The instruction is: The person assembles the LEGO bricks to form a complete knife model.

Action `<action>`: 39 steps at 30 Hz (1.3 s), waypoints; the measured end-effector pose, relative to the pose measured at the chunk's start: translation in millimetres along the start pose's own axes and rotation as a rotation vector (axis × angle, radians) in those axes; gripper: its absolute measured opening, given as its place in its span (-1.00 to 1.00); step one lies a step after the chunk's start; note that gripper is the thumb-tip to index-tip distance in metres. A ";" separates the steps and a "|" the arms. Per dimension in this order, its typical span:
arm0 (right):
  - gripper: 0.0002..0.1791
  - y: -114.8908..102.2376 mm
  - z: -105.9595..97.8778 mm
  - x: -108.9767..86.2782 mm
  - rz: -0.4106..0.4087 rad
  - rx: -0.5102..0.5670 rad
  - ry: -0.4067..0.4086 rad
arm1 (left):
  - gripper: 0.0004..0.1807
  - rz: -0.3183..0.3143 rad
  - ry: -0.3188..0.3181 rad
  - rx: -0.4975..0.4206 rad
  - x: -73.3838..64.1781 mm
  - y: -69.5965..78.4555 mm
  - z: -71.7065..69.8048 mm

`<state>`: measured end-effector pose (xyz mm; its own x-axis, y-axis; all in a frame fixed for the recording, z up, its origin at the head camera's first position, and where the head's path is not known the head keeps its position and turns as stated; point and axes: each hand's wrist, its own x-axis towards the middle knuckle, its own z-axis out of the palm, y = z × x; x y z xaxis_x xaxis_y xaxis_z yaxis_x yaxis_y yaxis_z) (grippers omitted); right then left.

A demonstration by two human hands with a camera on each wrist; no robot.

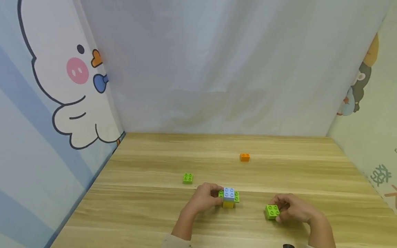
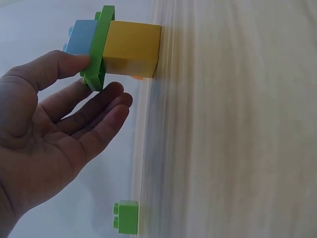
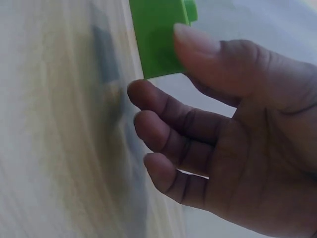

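A small stack stands on the table: a light blue brick (image 1: pixel 228 194) on top, a longer, thin green plate (image 2: pixel 103 47) in the middle, and a yellow brick (image 2: pixel 131 47) at the bottom. My left hand (image 1: pixel 203 199) pinches the left end of the green plate between thumb and fingers. To the right, my right hand (image 1: pixel 293 208) holds a green brick (image 1: pixel 272 212) with its studs up. In the right wrist view the thumb presses one side of that green brick (image 3: pixel 157 37); the index finger is mostly hidden. Whether this brick touches the table I cannot tell.
Another green brick (image 1: pixel 187 178) lies left of and beyond the stack. Farther back is an orange brick (image 1: pixel 245 157). A pale curtain (image 1: pixel 223 69) hangs along the table's (image 1: pixel 149 213) far edge, with printed panels at both sides. A dark object (image 1: pixel 288 246) shows at the bottom edge.
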<state>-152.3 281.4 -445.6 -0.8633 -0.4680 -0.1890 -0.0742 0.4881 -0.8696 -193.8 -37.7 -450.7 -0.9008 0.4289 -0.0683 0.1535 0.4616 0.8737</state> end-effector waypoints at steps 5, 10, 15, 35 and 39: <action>-0.58 -8.6 0.2 -0.8 -0.021 -0.006 0.021 | -0.61 0.007 0.006 0.011 -0.2 -0.4 1.0; -0.53 -14.4 3.2 1.8 -0.036 -0.004 0.076 | -0.61 0.006 0.007 0.012 0.4 -1.2 1.7; -0.53 -17.6 7.1 5.1 -0.051 -0.064 0.160 | -0.61 -0.012 -0.001 0.009 -0.7 -1.3 3.1; -0.55 -40.6 28.4 35.6 -0.138 0.000 0.348 | -0.59 0.007 -0.009 -0.010 -0.4 0.7 0.4; -0.54 -44.4 34.2 40.6 -0.152 0.025 0.362 | -0.61 0.001 -0.008 -0.016 -0.8 1.1 0.2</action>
<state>-167.0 215.6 -430.2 -0.9640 -0.2413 0.1121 -0.2065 0.4129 -0.8870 -192.8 -37.3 -449.8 -0.8972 0.4358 -0.0711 0.1482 0.4490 0.8812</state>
